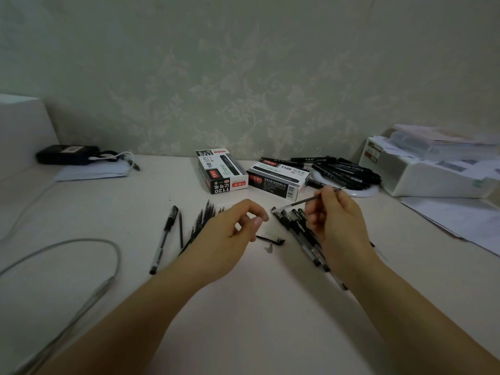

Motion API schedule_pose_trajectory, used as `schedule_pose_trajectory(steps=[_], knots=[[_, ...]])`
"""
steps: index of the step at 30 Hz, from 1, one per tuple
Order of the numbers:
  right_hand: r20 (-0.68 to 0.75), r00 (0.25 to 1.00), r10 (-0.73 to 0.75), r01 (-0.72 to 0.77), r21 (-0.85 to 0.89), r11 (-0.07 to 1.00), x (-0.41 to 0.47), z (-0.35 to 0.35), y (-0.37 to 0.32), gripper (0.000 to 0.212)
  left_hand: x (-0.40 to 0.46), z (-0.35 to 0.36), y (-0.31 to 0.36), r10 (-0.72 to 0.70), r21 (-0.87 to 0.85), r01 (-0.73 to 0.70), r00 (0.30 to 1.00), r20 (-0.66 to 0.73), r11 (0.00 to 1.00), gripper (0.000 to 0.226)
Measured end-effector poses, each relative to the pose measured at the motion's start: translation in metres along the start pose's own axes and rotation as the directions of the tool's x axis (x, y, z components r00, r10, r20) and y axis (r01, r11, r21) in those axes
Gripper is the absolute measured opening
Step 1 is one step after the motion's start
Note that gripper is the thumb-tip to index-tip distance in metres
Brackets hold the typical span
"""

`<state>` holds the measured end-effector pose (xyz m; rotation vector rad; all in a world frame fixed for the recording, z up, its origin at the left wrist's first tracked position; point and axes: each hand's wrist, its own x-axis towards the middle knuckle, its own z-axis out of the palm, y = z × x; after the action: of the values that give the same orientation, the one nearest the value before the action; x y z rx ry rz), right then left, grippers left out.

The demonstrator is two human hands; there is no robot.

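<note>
Black pens [303,234], black-white-red boxes [221,171] marked 1120, pale floral wallpaper [243,90], white table [243,307]

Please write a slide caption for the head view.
Right hand holds a pen refill over loose pens; left hand hovers.

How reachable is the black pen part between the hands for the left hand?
Probably yes: the left hand looks empty and hovers right beside the black pen part, only bare table between them; the right hand holds a refill.

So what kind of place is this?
Probably a desk at home or in a small office: a white table against a wallpapered wall, pen boxes, loose pens and papers. The right hand holds a refill.
</note>
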<state>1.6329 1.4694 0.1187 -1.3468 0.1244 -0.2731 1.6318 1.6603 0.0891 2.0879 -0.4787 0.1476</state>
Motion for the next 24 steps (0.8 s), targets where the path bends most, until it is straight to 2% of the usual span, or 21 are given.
schedule_pose_trajectory(steps=[7, 13, 16, 20, 24], knots=[[0.033, 0.998, 0.046, -0.047, 0.038, 0.998, 0.003, 0.000, 0.005, 0.027, 0.000, -0.001, 0.002, 0.034, -0.035, -0.034, 0.999, 0.000, 0.999, 0.015], [0.074, 0.997, 0.011, -0.007, -0.056, 0.998, 0.000, 0.002, 0.007, 0.027, -0.001, 0.000, 0.002, 0.019, -0.029, -0.019, 1.000, 0.005, 0.999, 0.016], [0.153, 0.988, 0.002, 0.009, -0.069, 0.998, -0.001, 0.002, 0.007, 0.026, -0.001, 0.000, 0.003, 0.019, -0.018, -0.019, 1.000, 0.013, 1.000, 0.015], [0.364, 0.931, 0.016, 0.092, -0.276, 0.957, -0.005, 0.004, 0.015, 0.021, -0.002, 0.002, 0.005, 0.030, -0.016, -0.029, 0.999, 0.026, 0.999, 0.016], [0.444, 0.895, 0.037, 0.223, -0.519, 0.826, -0.004, 0.001, 0.022, 0.029, 0.000, -0.001, 0.002, 0.007, -0.041, -0.008, 1.000, -0.006, 0.999, 0.016]])
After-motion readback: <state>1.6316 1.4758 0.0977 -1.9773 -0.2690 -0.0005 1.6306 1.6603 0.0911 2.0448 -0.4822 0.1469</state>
